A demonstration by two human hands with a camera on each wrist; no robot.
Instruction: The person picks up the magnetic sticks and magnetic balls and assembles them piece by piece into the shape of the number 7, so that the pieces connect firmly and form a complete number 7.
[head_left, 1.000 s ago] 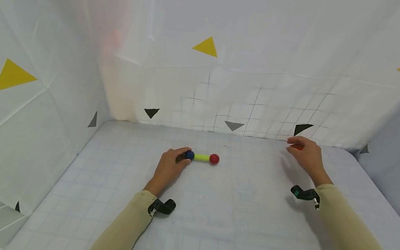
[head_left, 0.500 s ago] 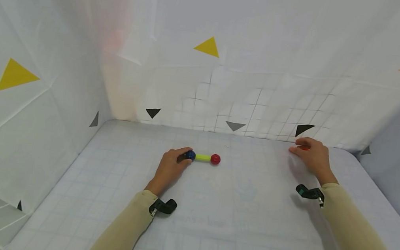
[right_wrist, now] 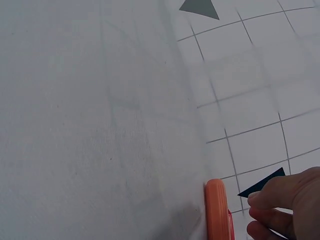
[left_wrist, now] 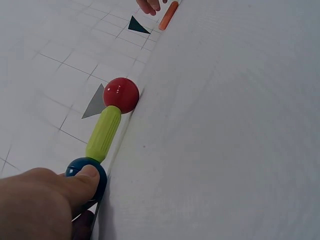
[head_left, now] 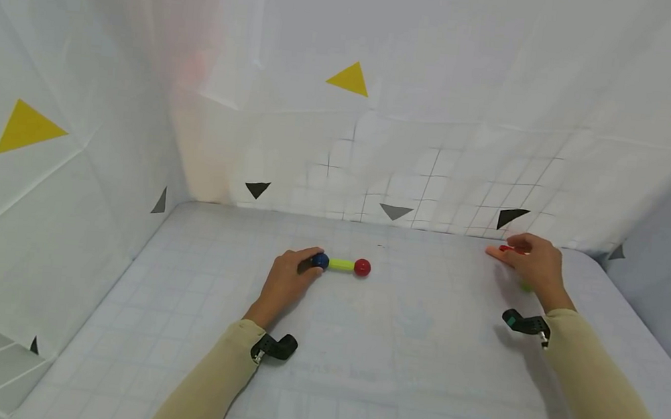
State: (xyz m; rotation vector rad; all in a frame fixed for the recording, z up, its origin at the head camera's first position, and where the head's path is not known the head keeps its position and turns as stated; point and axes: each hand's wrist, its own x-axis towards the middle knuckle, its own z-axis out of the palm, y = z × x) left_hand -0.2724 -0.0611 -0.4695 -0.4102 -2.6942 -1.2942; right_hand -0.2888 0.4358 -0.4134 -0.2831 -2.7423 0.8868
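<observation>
My left hand (head_left: pixel 283 285) pinches a dark blue ball (head_left: pixel 321 261) between thumb and fingers. A ribbed yellow-green rod (head_left: pixel 341 264) joins that ball to a glossy red ball (head_left: pixel 362 268), as the left wrist view also shows. Far to the right, my right hand (head_left: pixel 537 264) is beside an orange rod (right_wrist: pixel 216 210) that lies on the table. A gap shows between its loosely bent fingers and the rod in the right wrist view. A small red piece (head_left: pixel 510 249) shows behind the rod, mostly hidden. Something green (head_left: pixel 525 287) peeks out below the right hand.
The white, faintly gridded table (head_left: pixel 394 361) meets an upright white sheet (head_left: pixel 468 134) close behind both hands. Yellow, black and grey triangles mark the sheet. A side sheet (head_left: pixel 58 225) borders the table on the left, another on the right.
My right hand has drawn a little to the right, away from the orange rod's left end, and a green bit has come into sight. The left hand keeps its hold on the blue ball.
</observation>
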